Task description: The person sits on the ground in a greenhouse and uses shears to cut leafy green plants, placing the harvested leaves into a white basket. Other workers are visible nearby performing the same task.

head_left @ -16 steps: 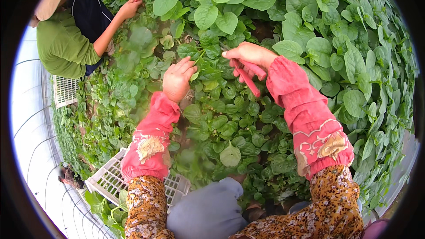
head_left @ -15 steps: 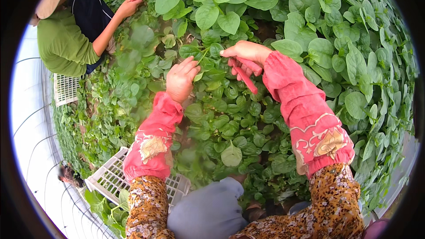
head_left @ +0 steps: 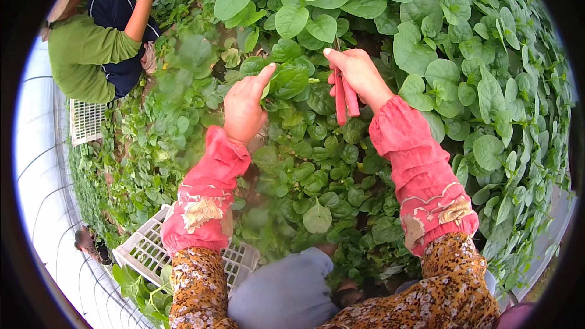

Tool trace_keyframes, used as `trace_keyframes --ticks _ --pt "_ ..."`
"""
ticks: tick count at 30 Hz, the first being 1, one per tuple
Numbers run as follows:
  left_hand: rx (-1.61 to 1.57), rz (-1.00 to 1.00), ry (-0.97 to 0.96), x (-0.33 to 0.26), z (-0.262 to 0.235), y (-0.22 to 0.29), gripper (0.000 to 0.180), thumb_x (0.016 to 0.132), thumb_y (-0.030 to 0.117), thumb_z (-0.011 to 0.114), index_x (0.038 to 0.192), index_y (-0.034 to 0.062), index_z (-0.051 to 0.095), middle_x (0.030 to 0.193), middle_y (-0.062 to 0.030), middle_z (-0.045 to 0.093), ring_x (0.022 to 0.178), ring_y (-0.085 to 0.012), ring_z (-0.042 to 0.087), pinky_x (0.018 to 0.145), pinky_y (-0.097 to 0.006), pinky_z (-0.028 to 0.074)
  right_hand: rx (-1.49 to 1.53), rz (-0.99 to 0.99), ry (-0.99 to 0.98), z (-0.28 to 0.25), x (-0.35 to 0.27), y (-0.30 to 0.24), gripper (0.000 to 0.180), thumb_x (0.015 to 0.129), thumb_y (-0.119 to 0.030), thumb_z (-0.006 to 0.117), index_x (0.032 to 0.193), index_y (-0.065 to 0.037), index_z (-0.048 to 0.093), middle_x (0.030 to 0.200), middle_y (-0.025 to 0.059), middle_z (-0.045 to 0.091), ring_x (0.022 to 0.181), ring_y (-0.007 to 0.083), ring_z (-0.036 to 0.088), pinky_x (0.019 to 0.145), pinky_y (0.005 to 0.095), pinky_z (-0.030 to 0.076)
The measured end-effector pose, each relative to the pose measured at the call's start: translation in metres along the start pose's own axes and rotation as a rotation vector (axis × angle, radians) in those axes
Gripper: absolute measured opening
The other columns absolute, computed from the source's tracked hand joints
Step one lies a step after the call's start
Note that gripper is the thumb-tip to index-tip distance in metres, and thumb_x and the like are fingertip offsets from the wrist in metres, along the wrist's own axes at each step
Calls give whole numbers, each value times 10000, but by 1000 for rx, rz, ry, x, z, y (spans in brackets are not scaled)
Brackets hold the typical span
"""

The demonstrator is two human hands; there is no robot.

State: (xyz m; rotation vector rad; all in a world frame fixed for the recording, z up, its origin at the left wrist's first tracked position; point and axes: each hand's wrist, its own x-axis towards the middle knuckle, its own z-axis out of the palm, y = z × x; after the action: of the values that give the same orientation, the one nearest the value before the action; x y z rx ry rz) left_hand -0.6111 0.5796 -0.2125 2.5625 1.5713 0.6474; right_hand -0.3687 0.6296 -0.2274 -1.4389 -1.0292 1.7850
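My left hand [head_left: 245, 102] is closed on a leafy green sprig [head_left: 289, 81], its thumb and fingers pinching it at one side. The sprig's pale cut stem end points toward my right hand [head_left: 361, 77]. That hand is wrapped round a pair of red-handled snips [head_left: 345, 99]. Their handles hang down below my fingers, and a thin dark tip shows above my thumb, against the leaves. Both hands are over low green plants [head_left: 317, 173], a short gap apart.
Taller, broad-leaved plants [head_left: 487, 85] fill the right side and far end. A white slatted crate [head_left: 146, 240] with picked leaves beside it stands near my left forearm. At the far left, a person in green [head_left: 82, 55] crouches by another white crate [head_left: 87, 123].
My hands have drawn apart, with the sprig staying in my left hand. The snips have turned more upright in my right hand. The other person's hands have moved up and left.
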Motion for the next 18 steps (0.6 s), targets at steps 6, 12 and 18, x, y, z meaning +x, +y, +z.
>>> trace_keyframes --ticks 6,12,18 --pt "257 -95 -296 53 9 -16 979 655 -30 580 1514 170 154 668 -131 594 624 -306 596 567 -408 476 -933 -124 -54 20 27 -16 467 839 -426 581 908 35 618 734 226 652 716 313 665 760 380 499" --pt "170 -126 -297 46 36 -61 561 675 -8 589 1225 87 534 821 -168 652 778 -345 635 675 -440 500 -314 114 -323 -5 6 -6 472 900 -407 548 874 64 557 696 160 613 551 277 635 499 368 518" --pt "107 -135 -108 20 41 -37 468 664 -6 618 1108 141 628 855 -114 665 823 -315 630 730 -407 498 -40 366 -309 1 14 -10 507 922 -467 498 943 40 515 805 162 618 605 283 652 462 362 502"
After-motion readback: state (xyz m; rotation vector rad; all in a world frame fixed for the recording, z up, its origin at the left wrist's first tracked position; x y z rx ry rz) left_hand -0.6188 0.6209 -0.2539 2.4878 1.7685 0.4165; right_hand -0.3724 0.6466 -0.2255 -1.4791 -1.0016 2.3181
